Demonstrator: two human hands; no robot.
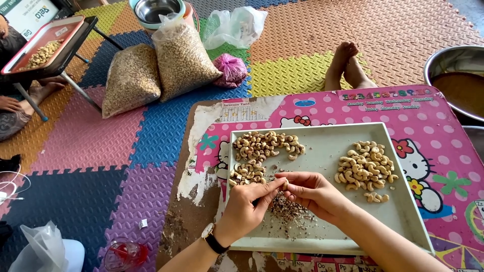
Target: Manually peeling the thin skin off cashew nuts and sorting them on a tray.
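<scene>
My left hand [247, 206], with a wristwatch, and my right hand [315, 194] meet over a white tray [403, 211] and pinch a single cashew nut [283, 184] between their fingertips. A small dark tool seems to sit in my left hand, but I cannot make it out. Below the hands lies a scatter of brown skin flakes [287, 211]. A heap of unpeeled cashews [262, 146] fills the tray's far left. Pale peeled cashews [365, 168] are piled at its right.
The tray rests on a low pink cartoon-print table [433, 126]. Two clear bags of nuts [156, 70] stand on the coloured foam mats. Another person's feet [345, 65] lie beyond the table. A metal basin [456, 75] is at the right, a second low table [48, 45] far left.
</scene>
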